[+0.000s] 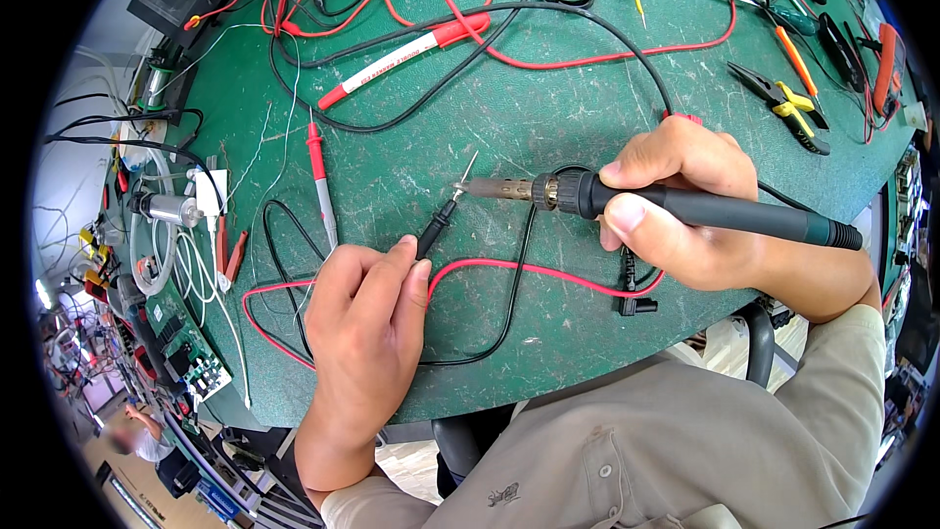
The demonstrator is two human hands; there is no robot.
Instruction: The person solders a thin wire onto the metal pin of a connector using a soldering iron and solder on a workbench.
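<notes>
A worker's left hand (364,309) pinches a black test probe (436,226) between closed fingertips above the green worktop (578,353), inward from its near edge, while the right hand (676,245) grips a black soldering iron (710,208), its tip at the probe's metal end, contact hard to confirm. The step appears to be heating that end; the next move calls for steady hands.

Scratched green tabletop (578,338), red and black cables (560,67), red-capped marker (401,60), yellow-handled pliers (783,108), red-and-grey probe (320,176)
</notes>
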